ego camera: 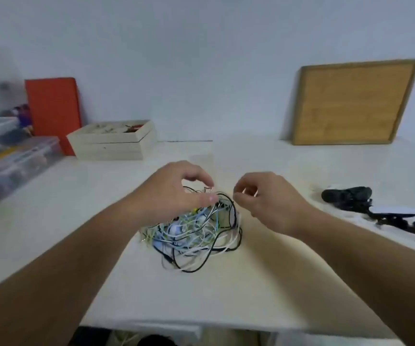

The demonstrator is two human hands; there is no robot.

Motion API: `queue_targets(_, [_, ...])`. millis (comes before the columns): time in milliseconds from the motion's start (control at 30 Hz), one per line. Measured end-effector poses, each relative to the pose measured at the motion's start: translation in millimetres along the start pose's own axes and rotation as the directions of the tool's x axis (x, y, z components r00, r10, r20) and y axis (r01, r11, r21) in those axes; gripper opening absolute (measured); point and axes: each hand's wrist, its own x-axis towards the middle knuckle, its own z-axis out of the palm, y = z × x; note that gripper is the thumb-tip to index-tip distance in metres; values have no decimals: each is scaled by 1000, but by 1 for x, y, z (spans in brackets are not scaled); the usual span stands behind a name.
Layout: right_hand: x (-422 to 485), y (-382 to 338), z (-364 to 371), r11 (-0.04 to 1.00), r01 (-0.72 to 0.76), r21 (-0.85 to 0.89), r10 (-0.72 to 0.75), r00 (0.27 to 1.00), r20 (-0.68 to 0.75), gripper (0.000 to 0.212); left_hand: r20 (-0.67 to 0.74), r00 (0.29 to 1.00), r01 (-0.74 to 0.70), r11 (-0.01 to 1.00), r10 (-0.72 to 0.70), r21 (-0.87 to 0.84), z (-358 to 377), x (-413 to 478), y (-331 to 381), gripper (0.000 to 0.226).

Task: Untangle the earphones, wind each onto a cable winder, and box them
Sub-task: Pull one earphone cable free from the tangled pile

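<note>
Earphones [196, 231] lie knotted, black, white, blue; left hand [174, 188] pinches a strand, grip of right hand [271, 198] unclear.

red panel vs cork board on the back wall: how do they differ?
The red panel is plain red and unframed; the cork board is tan with a wooden frame. The red panel stands portrait at the left, behind a wooden box; the cork board stands landscape at the right. Both stand against the wall.
</note>
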Motion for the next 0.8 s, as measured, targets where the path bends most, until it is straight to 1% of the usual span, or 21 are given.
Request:
queue_targets(33, [-7, 2, 8, 995, -64, 81, 61, 997, 36, 7, 82, 996, 38, 999, -39, 20, 6, -11, 1, 41])
queue_targets(67, [-13, 3, 14, 981, -119, 154, 111, 992, 62, 5, 132, 989, 50, 993, -63, 104, 12, -17, 2, 56])
queue_targets(100, [-16, 6, 21, 969, -145, 200, 133, 988, 72, 4, 153, 986, 38, 984, -65, 175, 21, -24, -3, 70])
queue_targets(133, [-18, 9, 28, 960, -164, 228, 153, 986, 66, 6, 150, 986, 36, 976, -69, 213, 31, -28, -7, 78])
queue_targets(167, [-15, 12, 31, 954, -177, 242, 168, 984, 58, 10, 101, 994, 29, 979, -51, 203, 38, -27, -11, 79])
queue_targets(233, [-7, 14, 31, 942, -216, 257, 211, 976, 48, 17, -5, 999, 33, 990, -33, 134, 45, -19, -17, 70])
queue_targets(300, [3, 16, 30, 945, -238, 226, 227, 971, 76, 23, -56, 998, 26, 996, -21, 91, 49, -8, -20, 59])
queue_targets(367, [14, 17, 26, 949, -248, 195, 242, 969, 57, 23, -61, 998, 30, 999, -28, 35, 48, 5, -20, 54])
queue_targets(467, [31, 16, 17, 948, -218, 231, 238, 969, -64, 21, -4, 998, 55, 996, -55, -77, 40, 28, -17, 49])
queue_targets(500, [35, 16, 16, 950, -189, 249, 220, 970, -105, 22, 13, 998, 56, 991, -55, -120, 36, 35, -15, 46])
queue_targets(567, [38, 17, 16, 928, -102, 359, 156, 980, -122, 28, 31, 999, 42, 978, -37, -202, 32, 47, -13, 41])
queue_targets(633, [34, 22, 17, 910, -29, 414, 51, 998, -41, 39, 34, 999, 24, 962, -15, -273, 35, 53, -9, 38])
queue_targets(667, [32, 26, 17, 916, 4, 402, -7, 1000, 6, 42, 32, 999, 14, 956, -5, -293, 37, 54, -7, 39])
queue_targets(700, [31, 30, 18, 923, 38, 382, -57, 998, 39, 40, 30, 1000, 8, 958, 1, -286, 40, 54, -6, 40])
queue_targets(733, [31, 33, 18, 934, 70, 352, -95, 994, 55, 34, 30, 1000, 4, 967, 3, -254, 43, 53, -5, 42])
queue_targets(800, [30, 37, 17, 951, 90, 295, -113, 992, 60, 17, 29, 999, -15, 979, 21, -202, 44, 48, 0, 47])
